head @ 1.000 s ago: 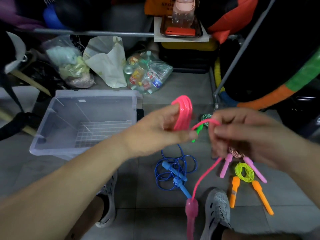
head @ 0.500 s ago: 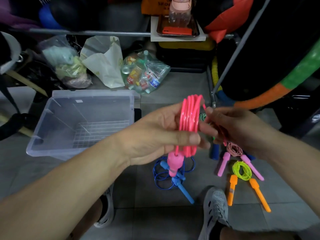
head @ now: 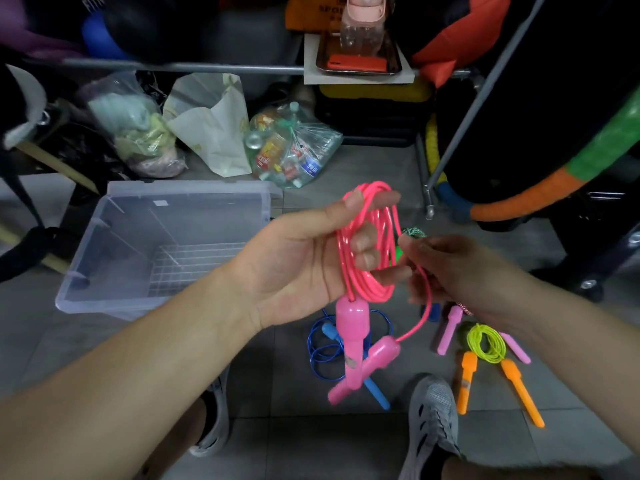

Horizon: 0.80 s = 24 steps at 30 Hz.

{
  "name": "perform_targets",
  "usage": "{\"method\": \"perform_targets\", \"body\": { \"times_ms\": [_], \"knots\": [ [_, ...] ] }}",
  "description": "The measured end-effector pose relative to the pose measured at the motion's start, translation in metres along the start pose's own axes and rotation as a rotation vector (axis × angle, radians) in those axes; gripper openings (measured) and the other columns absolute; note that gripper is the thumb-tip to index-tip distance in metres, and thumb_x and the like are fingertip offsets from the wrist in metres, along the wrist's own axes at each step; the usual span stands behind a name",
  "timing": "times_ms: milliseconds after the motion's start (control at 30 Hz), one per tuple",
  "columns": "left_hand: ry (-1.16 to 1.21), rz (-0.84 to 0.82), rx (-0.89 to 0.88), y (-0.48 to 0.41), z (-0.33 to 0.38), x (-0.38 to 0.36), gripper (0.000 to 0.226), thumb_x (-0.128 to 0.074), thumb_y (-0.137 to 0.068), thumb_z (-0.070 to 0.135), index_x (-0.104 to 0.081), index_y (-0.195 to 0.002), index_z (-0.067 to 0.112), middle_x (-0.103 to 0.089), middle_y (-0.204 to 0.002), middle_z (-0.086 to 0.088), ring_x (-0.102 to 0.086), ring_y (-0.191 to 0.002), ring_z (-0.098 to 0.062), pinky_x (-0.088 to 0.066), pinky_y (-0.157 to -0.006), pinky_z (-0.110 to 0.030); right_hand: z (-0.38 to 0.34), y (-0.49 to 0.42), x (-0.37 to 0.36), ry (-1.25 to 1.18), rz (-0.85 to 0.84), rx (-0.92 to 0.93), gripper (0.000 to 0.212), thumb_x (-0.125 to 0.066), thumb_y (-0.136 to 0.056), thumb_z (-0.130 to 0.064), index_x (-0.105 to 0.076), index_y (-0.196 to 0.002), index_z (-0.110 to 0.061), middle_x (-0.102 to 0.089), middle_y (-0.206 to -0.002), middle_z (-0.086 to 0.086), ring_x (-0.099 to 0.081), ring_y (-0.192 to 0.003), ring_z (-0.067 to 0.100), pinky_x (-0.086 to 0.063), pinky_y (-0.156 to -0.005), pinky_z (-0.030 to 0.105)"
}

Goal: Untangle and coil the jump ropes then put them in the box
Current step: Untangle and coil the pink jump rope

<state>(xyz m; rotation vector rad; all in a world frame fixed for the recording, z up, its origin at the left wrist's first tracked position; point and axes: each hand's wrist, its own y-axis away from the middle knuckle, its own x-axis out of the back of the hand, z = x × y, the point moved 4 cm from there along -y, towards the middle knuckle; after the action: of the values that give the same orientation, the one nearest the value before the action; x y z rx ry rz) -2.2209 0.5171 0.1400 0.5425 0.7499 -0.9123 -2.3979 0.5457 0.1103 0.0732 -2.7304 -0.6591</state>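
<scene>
Left hand [head: 294,268] fingers curl through the coiled pink jump rope [head: 372,295]; right hand [head: 453,271] fingers pinch its trailing strand.

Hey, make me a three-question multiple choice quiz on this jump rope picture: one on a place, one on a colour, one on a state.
1. Where is the clear box? A) on the floor, left of the left hand B) on a table C) on a chair
2. What colour are the handles of the yellow-green rope? A) blue B) orange C) black
3. How is the pink rope? A) flat on the floor B) in the box C) looped round the left hand
Answers: 1 A, it sits on the tiles; 2 B, both are orange; 3 C, its loops circle that hand.
</scene>
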Motion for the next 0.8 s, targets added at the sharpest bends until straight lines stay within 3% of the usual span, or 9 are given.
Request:
{"method": "perform_targets", "body": {
  "times_ms": [67, 133, 200, 300, 367, 467, 600, 700, 800],
  "knots": [
    [0.044, 0.048, -0.019, 0.0, 0.003, 0.003, 0.053, -0.051, -0.097, 0.03, -0.046, -0.141, 0.002, -0.042, -0.067, 0.0, -0.045, -0.062, -0.014, -0.049, -0.096, -0.047, 0.002, 0.002, -0.003, 0.021, -0.048, -0.021, 0.051, -0.051, -0.096, -0.049, -0.069, -0.084, -0.003, -0.073, -0.08, 0.02, -0.071, -0.073, 0.029, -0.057, -0.079, 0.039],
    [0.086, 0.087, -0.038, -0.001, 0.006, 0.005, 0.049, -0.049, -0.098, 0.031, -0.046, -0.14, 0.006, -0.039, -0.064, 0.003, -0.044, -0.059, -0.012, -0.05, -0.094, -0.041, 0.0, 0.004, -0.006, 0.106, -0.109, -0.014, 0.04, -0.054, -0.097, -0.04, -0.067, -0.08, -0.006, -0.075, -0.077, 0.007, -0.072, -0.076, 0.013, -0.059, -0.08, 0.029],
    [0.132, 0.121, -0.065, -0.001, 0.01, 0.01, 0.045, -0.05, -0.098, 0.03, -0.048, -0.136, 0.007, -0.039, -0.062, 0.004, -0.047, -0.057, -0.01, -0.049, -0.093, -0.038, -0.001, 0.007, -0.01, 0.383, -0.154, 0.017, 0.031, -0.058, -0.096, -0.035, -0.064, -0.075, -0.014, -0.066, -0.064, -0.009, -0.06, -0.061, -0.002, -0.049, -0.065, 0.014],
    [0.178, 0.16, -0.134, -0.001, 0.02, 0.016, 0.044, -0.053, -0.096, 0.031, -0.047, -0.135, 0.01, -0.047, -0.065, 0.004, -0.055, -0.06, -0.011, -0.05, -0.098, -0.041, 0.005, 0.009, -0.014, 0.723, -0.174, 0.061, 0.021, -0.06, -0.094, -0.032, -0.06, -0.08, -0.016, -0.061, -0.072, -0.002, -0.057, -0.066, 0.007, -0.045, -0.059, 0.018],
    [0.184, 0.187, -0.195, 0.0, 0.025, 0.019, 0.042, -0.054, -0.097, 0.034, -0.045, -0.131, 0.013, -0.058, -0.077, 0.0, -0.064, -0.072, -0.015, -0.047, -0.105, -0.047, 0.006, 0.012, -0.018, 0.707, -0.203, 0.071, 0.008, -0.058, -0.094, -0.025, -0.059, -0.086, -0.023, -0.063, -0.079, -0.002, -0.063, -0.072, 0.005, -0.048, -0.052, 0.014],
    [0.071, 0.266, -0.288, 0.0, 0.032, 0.025, 0.044, -0.051, -0.097, 0.042, -0.041, -0.13, 0.015, -0.069, -0.108, -0.009, -0.069, -0.093, -0.022, -0.04, -0.112, -0.052, 0.001, 0.019, -0.028, 0.531, -0.299, 0.098, 0.008, -0.055, -0.097, -0.015, -0.06, -0.095, -0.021, -0.068, -0.075, 0.005, -0.064, -0.062, 0.001, -0.039, -0.045, 0.01],
    [-0.14, 0.382, -0.334, 0.0, 0.039, 0.03, 0.067, -0.05, -0.092, 0.044, -0.035, -0.149, 0.012, -0.058, -0.141, -0.011, -0.065, -0.118, -0.03, -0.051, -0.101, -0.047, -0.016, 0.029, -0.032, 0.276, -0.335, 0.162, 0.011, -0.056, -0.098, -0.011, -0.064, -0.104, -0.016, -0.064, -0.069, 0.003, -0.063, -0.06, 0.007, -0.043, -0.049, 0.011],
    [-0.285, 0.428, -0.304, 0.001, 0.036, 0.028, 0.062, -0.047, -0.092, 0.044, -0.04, -0.145, 0.014, -0.058, -0.141, -0.01, -0.064, -0.118, -0.034, -0.05, -0.096, -0.044, -0.023, 0.034, -0.026, 0.228, -0.365, 0.194, 0.012, -0.058, -0.097, -0.021, -0.066, -0.104, -0.023, -0.064, -0.067, 0.001, -0.066, -0.064, 0.01, -0.047, -0.056, 0.015],
    [-0.492, 0.43, -0.175, 0.0, 0.021, 0.025, 0.044, -0.051, -0.09, 0.051, -0.063, -0.118, 0.02, -0.065, -0.123, -0.024, -0.06, -0.109, -0.053, -0.044, -0.099, -0.066, -0.027, 0.034, -0.015, 0.354, -0.24, 0.3, 0.023, -0.058, -0.091, -0.039, -0.069, -0.094, -0.02, -0.064, -0.066, 0.007, -0.067, -0.061, 0.014, -0.053, -0.057, 0.026]
  ]
}}
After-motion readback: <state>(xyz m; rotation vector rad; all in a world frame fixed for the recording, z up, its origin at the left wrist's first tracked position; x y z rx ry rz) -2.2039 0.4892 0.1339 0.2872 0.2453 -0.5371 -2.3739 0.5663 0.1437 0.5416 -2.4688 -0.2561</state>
